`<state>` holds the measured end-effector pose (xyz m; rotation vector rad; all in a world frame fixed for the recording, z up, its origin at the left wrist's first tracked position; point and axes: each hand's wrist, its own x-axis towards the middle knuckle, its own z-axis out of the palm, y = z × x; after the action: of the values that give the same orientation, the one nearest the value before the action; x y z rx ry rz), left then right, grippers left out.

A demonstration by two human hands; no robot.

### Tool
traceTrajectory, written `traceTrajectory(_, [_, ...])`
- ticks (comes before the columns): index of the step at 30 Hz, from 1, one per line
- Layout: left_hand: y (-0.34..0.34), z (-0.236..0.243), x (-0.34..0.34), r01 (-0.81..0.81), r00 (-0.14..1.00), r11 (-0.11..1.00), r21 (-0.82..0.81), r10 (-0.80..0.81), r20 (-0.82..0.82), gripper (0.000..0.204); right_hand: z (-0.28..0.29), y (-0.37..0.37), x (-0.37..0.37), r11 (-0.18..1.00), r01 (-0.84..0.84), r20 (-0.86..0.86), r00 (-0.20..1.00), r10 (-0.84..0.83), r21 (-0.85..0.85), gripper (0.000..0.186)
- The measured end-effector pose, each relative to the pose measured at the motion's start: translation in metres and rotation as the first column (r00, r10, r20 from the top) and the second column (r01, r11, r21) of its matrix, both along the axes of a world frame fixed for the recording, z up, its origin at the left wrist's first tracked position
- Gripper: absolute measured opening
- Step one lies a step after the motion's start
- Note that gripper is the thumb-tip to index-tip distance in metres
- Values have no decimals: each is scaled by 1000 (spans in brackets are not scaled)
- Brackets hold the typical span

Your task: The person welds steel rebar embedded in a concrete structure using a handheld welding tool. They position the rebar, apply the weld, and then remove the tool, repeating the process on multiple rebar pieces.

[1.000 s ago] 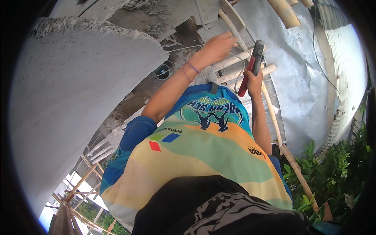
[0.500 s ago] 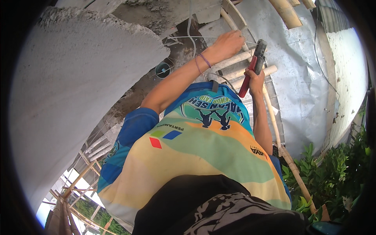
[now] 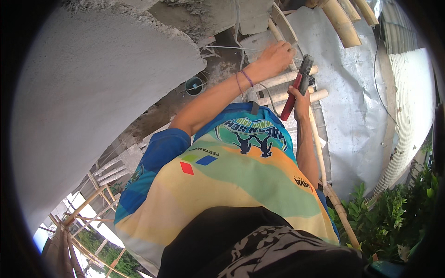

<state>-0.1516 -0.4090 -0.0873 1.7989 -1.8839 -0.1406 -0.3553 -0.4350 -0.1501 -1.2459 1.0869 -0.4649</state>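
Note:
My left hand (image 3: 277, 56) is closed in a pinch on a thin pale wire (image 3: 234, 47), which stretches leftward toward the concrete. Beside it, my right hand (image 3: 300, 103) grips a red-handled, pliers-like tool (image 3: 294, 92) with a dark head. The tool stands tilted, its head up and close to my left fingers, where a short bit of wire seems to meet it. Whether its jaws are closed on that wire is too small to tell. A grey cable (image 3: 271, 98) curves past the lower end of the red handle.
A large pale concrete slab (image 3: 102, 92) fills the left. Bamboo poles (image 3: 320, 148) run beside my right arm, with cut bamboo ends (image 3: 342, 25) above. Metal sheeting (image 3: 352, 116) lies to the right, leafy plants (image 3: 394, 213) below it. A dark bucket (image 3: 194, 86) sits far beneath.
Both hands appear slightly lower in the view, along with the surroundings, as the camera shifts. My left hand keeps its pinch, and the tool stays in my right hand.

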Motion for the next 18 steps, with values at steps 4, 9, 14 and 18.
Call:
traceTrajectory(4, [53,11,-8,-145,956,952,-272,64,-286,32,13,11,9,998,-51,65,996,52,-25,55])
traceTrajectory(9, [109,-17,-26,185,576,841,508,326,-750,69,29,21,13,956,-255,-59,967,249,-146,60])
traceTrajectory(14, [105,-41,-31,376,217,813,444,389,-895,94,22,29,16,968,-155,22,986,163,-198,61])
traceTrajectory(18, [94,-31,-40,370,294,809,458,365,-883,91,27,23,0,992,-91,45,994,95,-86,48])
